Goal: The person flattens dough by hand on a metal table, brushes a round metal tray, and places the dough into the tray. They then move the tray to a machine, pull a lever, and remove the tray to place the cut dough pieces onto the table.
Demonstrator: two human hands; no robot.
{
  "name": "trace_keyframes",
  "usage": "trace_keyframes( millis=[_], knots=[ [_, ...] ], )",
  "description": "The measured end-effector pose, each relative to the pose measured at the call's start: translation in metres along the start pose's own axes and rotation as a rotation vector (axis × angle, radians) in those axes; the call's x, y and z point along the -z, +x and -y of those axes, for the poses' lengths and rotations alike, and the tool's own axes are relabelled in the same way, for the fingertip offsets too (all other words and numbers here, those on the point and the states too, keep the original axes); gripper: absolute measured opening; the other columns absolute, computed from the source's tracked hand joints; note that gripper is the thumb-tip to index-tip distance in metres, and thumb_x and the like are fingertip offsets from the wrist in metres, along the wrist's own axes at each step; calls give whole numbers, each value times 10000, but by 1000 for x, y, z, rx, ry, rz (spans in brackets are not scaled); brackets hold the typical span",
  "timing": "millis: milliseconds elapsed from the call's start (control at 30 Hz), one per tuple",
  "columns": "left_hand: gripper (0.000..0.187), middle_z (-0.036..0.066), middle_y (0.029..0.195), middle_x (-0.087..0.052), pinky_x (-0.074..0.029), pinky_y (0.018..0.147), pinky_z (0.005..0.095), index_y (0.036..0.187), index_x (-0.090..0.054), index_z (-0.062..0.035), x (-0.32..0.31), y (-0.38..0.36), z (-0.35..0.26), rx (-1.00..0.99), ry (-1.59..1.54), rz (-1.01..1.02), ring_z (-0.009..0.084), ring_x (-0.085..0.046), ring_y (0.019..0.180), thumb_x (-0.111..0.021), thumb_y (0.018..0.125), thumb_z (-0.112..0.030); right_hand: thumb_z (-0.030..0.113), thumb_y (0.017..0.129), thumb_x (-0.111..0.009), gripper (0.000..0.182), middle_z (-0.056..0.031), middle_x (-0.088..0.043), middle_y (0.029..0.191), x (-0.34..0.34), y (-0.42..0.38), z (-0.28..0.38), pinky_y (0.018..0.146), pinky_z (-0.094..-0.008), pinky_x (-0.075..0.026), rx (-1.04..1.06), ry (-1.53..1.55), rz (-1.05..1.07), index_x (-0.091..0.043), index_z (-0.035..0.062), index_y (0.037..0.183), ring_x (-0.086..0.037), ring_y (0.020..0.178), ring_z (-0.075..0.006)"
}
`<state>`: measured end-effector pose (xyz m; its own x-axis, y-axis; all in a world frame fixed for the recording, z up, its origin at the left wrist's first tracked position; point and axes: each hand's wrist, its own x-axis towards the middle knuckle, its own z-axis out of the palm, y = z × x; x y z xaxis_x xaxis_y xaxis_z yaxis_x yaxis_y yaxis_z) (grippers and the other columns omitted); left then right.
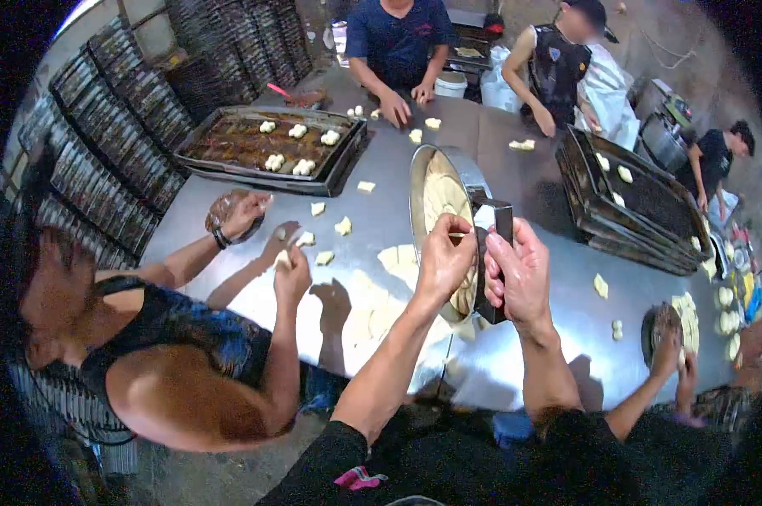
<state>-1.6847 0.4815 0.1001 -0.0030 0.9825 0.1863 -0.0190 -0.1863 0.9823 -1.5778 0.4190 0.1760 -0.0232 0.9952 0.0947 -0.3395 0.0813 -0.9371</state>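
Observation:
Near the middle of the view, my left hand point(448, 263) has its thumb and fingers pinched together in front of a round metal pan point(419, 198). Pale dough point(440, 190) with scored lines lies in the pan, which is tilted up. My right hand point(518, 266) is wrapped round the side of a dark metal block point(503, 223) that stands against the pan. What my left fingers pinch, if anything, is too small to tell. Flat pale dough pieces point(398, 260) lie on the metal table just left of the pan.
Trays with dough clusters point(343, 177) stand at the back left, stacked trays point(643, 240) at the right. Co-workers' hands point(292, 274) work at the left, at the far side and at the right. Small dough pieces point(343, 226) are scattered on the table point(229, 190). Racks point(102, 118) stand far left.

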Motion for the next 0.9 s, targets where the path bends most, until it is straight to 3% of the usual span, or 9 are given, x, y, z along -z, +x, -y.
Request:
trace_keyframes(
  millis=[100,233,367,533,600,633,700,800,900],
  knots=[
    [254,74,857,-591,-474,589,258,1080,-482,-9,-30,55,3,116,-218,6,138,-571,677,-589,879,-122,98,929,-541,111,9,-485,624,37,54,3,351,-192,-304,-32,-103,-6,-522,27,1012,-393,427,-21],
    [566,83,915,-567,-578,589,337,1412,-298,-70,-72,147,23,224,-330,54,143,-603,746,-542,902,-98,96,910,-564,149,16,-509,654,87,140,-6,456,-208,-358,57,-252,24,-546,5,1028,-441,537,-27],
    [276,41,878,-582,-510,555,281,1148,-476,-85,-109,232,51,166,-421,46,126,-597,723,-502,878,-31,127,888,-609,168,-1,-537,666,133,230,-33,489,-255,-389,250,-496,67,-568,4,994,-462,554,-55],
    [169,16,846,-551,-473,513,258,1061,-474,-101,-122,334,128,199,-663,31,110,-579,670,-522,900,-84,87,889,-606,168,8,-514,596,158,316,-60,446,-237,-357,351,-816,111,-567,-6,1023,-456,523,-37],
    [138,15,840,-549,-479,548,271,1051,-490,-103,-122,366,149,190,-740,-5,108,-575,702,-513,916,-116,174,870,-627,254,-183,-583,661,164,348,-75,551,-378,-458,372,-920,128,-556,-1,1041,-612,578,-275],
    [125,12,839,-548,-485,580,285,1042,-496,-107,-119,371,150,175,-780,0,114,-573,714,-503,927,-155,174,870,-627,254,-183,-583,661,165,356,-79,551,-378,-458,373,-918,134,-556,-1,1041,-612,578,-275],
    [201,7,849,-554,-494,658,323,1021,-521,-108,-107,383,168,245,-889,42,146,-573,741,-475,948,-290,176,868,-621,269,-219,-623,727,164,366,-92,599,-425,-478,478,-941,192,-554,-3,1057,-641,687,-393],
    [280,51,914,-590,-492,751,381,983,-562,-78,-89,431,210,284,-881,-36,200,-588,817,-452,948,-333,167,871,-627,238,-192,-613,754,174,423,-133,613,-385,-472,491,-959,231,-571,7,1037,-639,699,-344],
    [243,83,934,-609,-486,813,405,961,-574,-65,-73,479,254,327,-1034,-75,225,-592,869,-461,917,-275,187,864,-635,259,-210,-630,784,187,474,-164,619,-413,-479,579,-1045,312,-572,16,1048,-641,736,-379]
  ],
)
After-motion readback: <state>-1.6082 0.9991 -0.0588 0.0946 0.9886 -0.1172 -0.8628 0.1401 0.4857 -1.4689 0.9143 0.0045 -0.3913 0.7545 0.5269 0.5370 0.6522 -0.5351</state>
